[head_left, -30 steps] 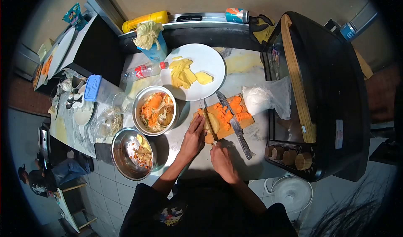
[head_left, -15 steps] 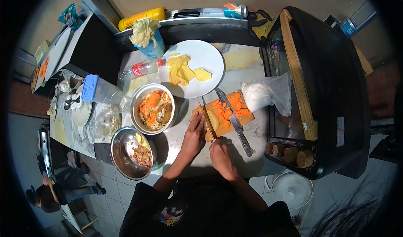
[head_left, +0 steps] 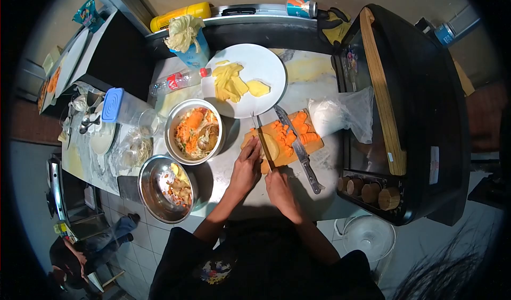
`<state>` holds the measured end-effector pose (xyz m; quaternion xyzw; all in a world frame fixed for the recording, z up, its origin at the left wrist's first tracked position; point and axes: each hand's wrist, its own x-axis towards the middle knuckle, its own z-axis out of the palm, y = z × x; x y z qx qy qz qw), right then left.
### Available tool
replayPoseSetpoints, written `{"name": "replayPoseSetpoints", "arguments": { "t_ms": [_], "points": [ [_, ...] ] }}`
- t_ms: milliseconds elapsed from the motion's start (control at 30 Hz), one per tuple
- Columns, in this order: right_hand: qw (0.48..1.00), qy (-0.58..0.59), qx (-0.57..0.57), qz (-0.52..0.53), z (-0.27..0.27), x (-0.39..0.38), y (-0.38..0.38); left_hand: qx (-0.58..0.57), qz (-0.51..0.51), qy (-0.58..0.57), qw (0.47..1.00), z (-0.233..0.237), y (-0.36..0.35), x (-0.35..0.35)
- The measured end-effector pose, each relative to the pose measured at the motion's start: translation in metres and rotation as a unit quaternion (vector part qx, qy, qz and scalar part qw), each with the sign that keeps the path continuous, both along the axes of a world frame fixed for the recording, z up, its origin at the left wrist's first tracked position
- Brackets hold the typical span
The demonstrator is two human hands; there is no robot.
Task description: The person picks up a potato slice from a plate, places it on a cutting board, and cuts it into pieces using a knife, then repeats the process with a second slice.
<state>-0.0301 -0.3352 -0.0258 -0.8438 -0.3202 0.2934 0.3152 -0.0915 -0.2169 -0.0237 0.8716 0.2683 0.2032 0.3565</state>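
My right hand (head_left: 280,189) is closed around the handle of a knife (head_left: 265,147). The narrow blade lies along a peeled, pale yellow potato (head_left: 272,147) on the wooden cutting board (head_left: 317,144). With fingers bent, my left hand (head_left: 246,168) grips the potato's left side. Chopped carrot pieces (head_left: 303,124) lie on the right of the board. Across the board, between potato and carrots, rests a second, broader knife (head_left: 301,153), its handle toward me. Behind the board a large white plate (head_left: 270,60) holds potato slices (head_left: 230,85).
Left of the board stand a white bowl (head_left: 171,147) of shredded vegetables and a steel bowl (head_left: 151,183) of peelings. A bag of white powder (head_left: 327,116) and a black oven (head_left: 420,114) are on the right. Another person (head_left: 69,260) is at lower left.
The view has shifted slightly. Both hands stay at the potato, with the knife still across it. The other person at lower left has moved closer and changed posture.
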Motion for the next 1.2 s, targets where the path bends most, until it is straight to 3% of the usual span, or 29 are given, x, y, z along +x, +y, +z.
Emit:
{"name": "replayPoseSetpoints", "arguments": {
  "t_ms": [433,600,867,1033,1200],
  "points": [
    [1.0,-0.011,-0.025,0.011,-0.002,-0.001,-0.005,0.018,-0.01,0.009,1.0,-0.005,0.002,-0.002],
    [1.0,0.018,0.013,0.02,0.011,0.0,-0.004,0.02,-0.015,-0.003,1.0,-0.003,0.003,-0.002],
    [0.997,-0.053,0.044,0.04,-0.002,-0.009,-0.023,0.027,-0.017,-0.008,0.999,-0.003,0.003,-0.003],
    [0.998,0.024,-0.055,0.005,-0.003,-0.003,-0.009,0.02,-0.013,-0.013,1.0,-0.001,0.001,-0.003],
    [1.0,0.003,-0.008,0.005,0.001,-0.003,-0.009,0.023,-0.013,-0.018,0.999,-0.001,0.002,-0.003]
  ]
}}
